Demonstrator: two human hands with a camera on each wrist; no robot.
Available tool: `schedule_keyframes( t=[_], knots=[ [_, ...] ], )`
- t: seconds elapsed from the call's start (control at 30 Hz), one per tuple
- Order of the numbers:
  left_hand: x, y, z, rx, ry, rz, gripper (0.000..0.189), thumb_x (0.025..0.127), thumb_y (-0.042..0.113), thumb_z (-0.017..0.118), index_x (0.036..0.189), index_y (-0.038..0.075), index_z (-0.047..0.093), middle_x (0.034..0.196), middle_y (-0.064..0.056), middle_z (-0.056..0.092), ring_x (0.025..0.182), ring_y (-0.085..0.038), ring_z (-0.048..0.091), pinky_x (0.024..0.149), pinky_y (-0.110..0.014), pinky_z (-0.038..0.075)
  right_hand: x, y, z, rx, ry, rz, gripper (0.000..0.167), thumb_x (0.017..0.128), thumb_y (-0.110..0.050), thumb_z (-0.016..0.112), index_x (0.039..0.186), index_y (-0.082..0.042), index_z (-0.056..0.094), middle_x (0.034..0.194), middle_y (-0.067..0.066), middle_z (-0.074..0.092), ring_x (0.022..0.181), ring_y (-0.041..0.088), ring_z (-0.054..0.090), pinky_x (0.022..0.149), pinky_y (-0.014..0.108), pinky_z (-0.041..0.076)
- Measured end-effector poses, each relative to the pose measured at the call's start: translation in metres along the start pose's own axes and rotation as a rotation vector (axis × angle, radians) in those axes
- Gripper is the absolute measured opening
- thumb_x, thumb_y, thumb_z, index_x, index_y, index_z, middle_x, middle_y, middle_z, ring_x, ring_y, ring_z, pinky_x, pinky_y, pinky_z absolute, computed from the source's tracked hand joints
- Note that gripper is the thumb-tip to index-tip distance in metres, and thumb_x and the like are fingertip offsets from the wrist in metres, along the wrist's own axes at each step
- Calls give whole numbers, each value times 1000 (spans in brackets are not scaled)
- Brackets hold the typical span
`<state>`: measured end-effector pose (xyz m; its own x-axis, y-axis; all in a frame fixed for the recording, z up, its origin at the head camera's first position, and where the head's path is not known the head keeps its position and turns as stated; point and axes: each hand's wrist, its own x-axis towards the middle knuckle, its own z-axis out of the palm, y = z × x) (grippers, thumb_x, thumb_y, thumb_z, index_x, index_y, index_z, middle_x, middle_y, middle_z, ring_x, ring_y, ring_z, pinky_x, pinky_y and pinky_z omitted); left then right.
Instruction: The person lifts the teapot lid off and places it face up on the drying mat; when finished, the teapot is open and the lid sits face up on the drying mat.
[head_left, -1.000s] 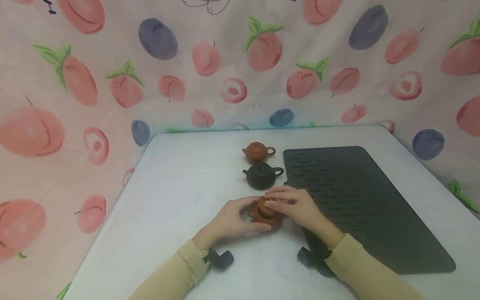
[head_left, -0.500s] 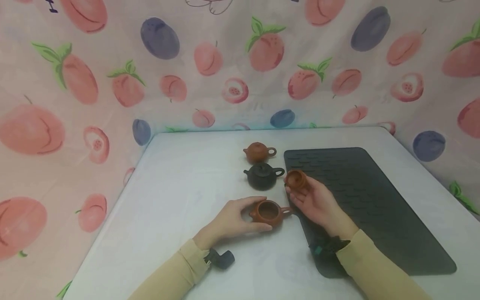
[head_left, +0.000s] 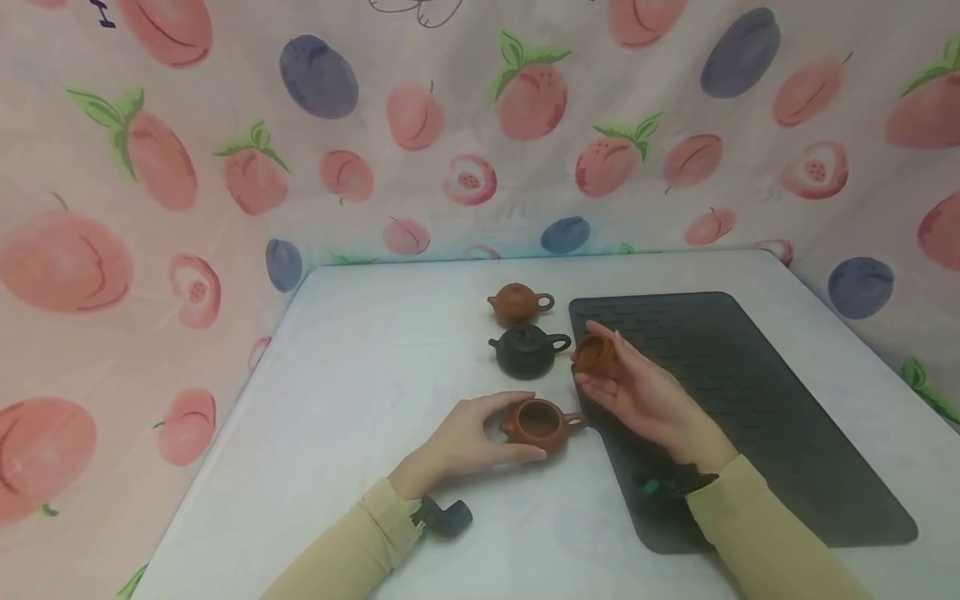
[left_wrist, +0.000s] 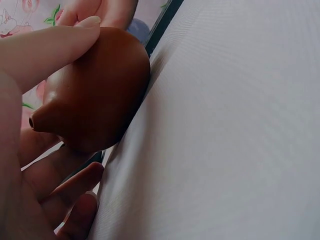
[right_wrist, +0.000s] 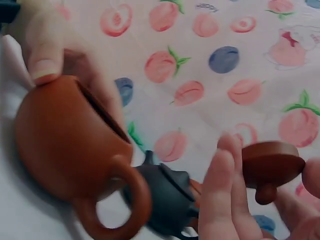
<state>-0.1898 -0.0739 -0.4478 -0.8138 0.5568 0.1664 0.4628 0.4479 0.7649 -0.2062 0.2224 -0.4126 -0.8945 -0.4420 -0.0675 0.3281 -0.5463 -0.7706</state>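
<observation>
A small reddish-brown clay teapot (head_left: 553, 442) stands uncovered on the white table, its spout to the left and its handle to the right. My left hand (head_left: 467, 435) holds its body from the spout side, thumb on the near side and fingers on the far side. Held up by my right hand (head_left: 652, 404), the teapot's lid (head_left: 596, 356) is turned over with its hollow underside showing. In the right wrist view the lid (right_wrist: 272, 159) sits between thumb and fingers, its round knob pointing down. Seen in the left wrist view, the teapot's spout (left_wrist: 44, 117) points toward my palm.
Behind the held pot stand a black teapot (head_left: 525, 352) and, farther back, an orange-brown teapot (head_left: 514, 304), both lidded. A dark textured mat (head_left: 750, 450) covers the table's right side, beneath my right forearm. A fruit-print cloth (head_left: 465, 125) hangs behind the table.
My right hand has lifted the lid off the teapot, carried it right and back, and turned it over. Its fingers have since shifted slightly around the lid. The left hand has stayed on the pot.
</observation>
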Motion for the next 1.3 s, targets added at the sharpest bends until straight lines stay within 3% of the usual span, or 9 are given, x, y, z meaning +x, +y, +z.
schedule_keyframes(
  t=[0.33, 0.43, 0.53, 0.67, 0.8, 0.9, 1.0, 1.2, 1.3],
  knots=[
    [0, 1, 0, -5, -9, -29, 80, 76, 67, 82, 144, 30, 60, 137, 22, 59, 133, -2, 49, 111, -36, 39, -22, -29, -14, 4, -141, -152, 31, 113, -16, 36, 138, -10, 53, 133, 13, 62, 122, 24, 62, 104, 33, 47],
    [1, 0, 2, -15, -7, -25, 80, 75, 67, 82, 144, 32, 60, 137, 23, 59, 133, -1, 48, 111, -35, 39, -39, -42, -28, -109, -163, -191, 34, 112, -3, 34, 142, -3, 51, 133, 13, 63, 127, 24, 60, 108, 34, 44],
    [2, 0, 2, -18, -9, -18, 82, 75, 68, 81, 145, 31, 59, 138, 22, 59, 134, -2, 48, 111, -35, 39, -61, -56, -49, -268, -74, -215, 39, 108, 7, 38, 143, -1, 54, 131, 11, 66, 124, 23, 62, 105, 33, 47],
    [0, 1, -3, -19, -10, -36, 82, 74, 69, 82, 144, 31, 60, 138, 22, 59, 134, -3, 49, 111, -36, 40, -89, -72, -84, -510, 225, -230, 38, 102, 7, 55, 137, -7, 59, 122, 3, 71, 112, 15, 69, 92, 26, 54],
    [-2, 0, -10, -40, -3, -48, 79, 74, 65, 84, 142, 31, 63, 135, 23, 61, 132, -3, 50, 110, -36, 40, -112, -83, -116, -1030, 619, -182, 46, 94, -23, 78, 134, -18, 55, 112, -16, 63, 95, -7, 61, 75, 12, 49],
    [-3, -1, -13, -65, 1, -38, 76, 74, 63, 85, 140, 30, 65, 132, 23, 63, 131, -2, 52, 110, -35, 41, -125, -86, -132, -1372, 809, -116, 65, 86, -40, 84, 135, -10, 54, 110, -9, 61, 82, -17, 48, 63, 13, 42],
    [-3, -1, -16, -97, 13, -39, 70, 74, 60, 87, 135, 32, 68, 127, 24, 65, 127, -1, 55, 107, -33, 43, -131, -87, -140, -1507, 846, -95, 77, 86, -41, 85, 137, 4, 49, 113, 13, 62, 76, -14, 47, 59, 19, 43],
    [-6, -4, -22, -215, 36, -44, 46, 79, 48, 88, 120, 32, 77, 109, 20, 74, 109, -4, 66, 98, -31, 50, -134, -95, -142, -1643, 791, -2, 82, 91, -48, 77, 137, 11, 44, 123, 35, 51, 99, 43, 56, 69, 47, 46],
    [-8, -5, -24, -245, 59, -60, 36, 80, 45, 89, 112, 32, 80, 101, 19, 75, 102, -5, 69, 92, -30, 53, -136, -100, -143, -1652, 734, 44, 84, 92, -47, 76, 139, 13, 41, 128, 39, 47, 107, 54, 51, 73, 57, 46]
  ],
)
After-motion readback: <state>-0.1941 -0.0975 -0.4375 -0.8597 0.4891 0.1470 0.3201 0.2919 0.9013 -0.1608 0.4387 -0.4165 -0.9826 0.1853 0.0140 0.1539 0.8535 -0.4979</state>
